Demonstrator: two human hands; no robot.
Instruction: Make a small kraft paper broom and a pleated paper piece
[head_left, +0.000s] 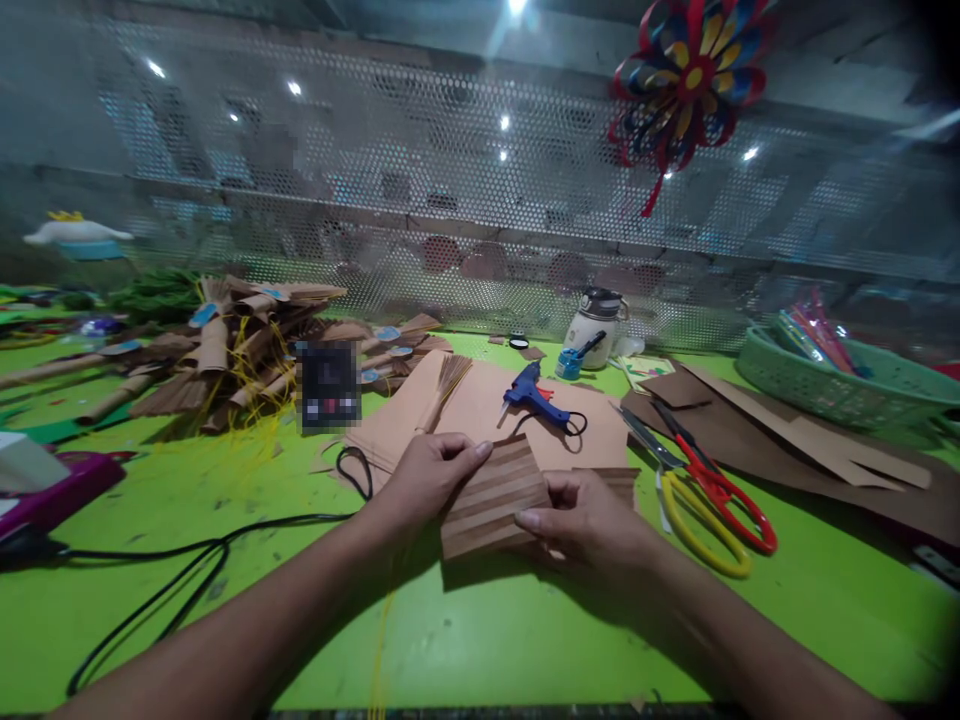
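Observation:
A striped piece of brown paper (495,500), with lighter and darker bands like pleats, is held up over the green table (450,640). My left hand (431,480) pinches its upper left edge between thumb and fingers. At its right edge my right hand (589,520) grips it, thumb on top and fingers partly hidden underneath. Behind the hands lie light brown paper sheets (480,410). On those sheets rest a blue glue gun (536,395) and a small fringed paper broom (445,388). Another striped paper piece (619,484) lies just beyond my right hand.
Yellow-handled scissors (701,520) and red-handled scissors (720,480) lie at right, near dark brown paper (795,460) and a green basket (847,385). Rolled paper brooms (225,350) pile up at left. A black cable (217,545) crosses the left side. A bottle (592,330) stands behind.

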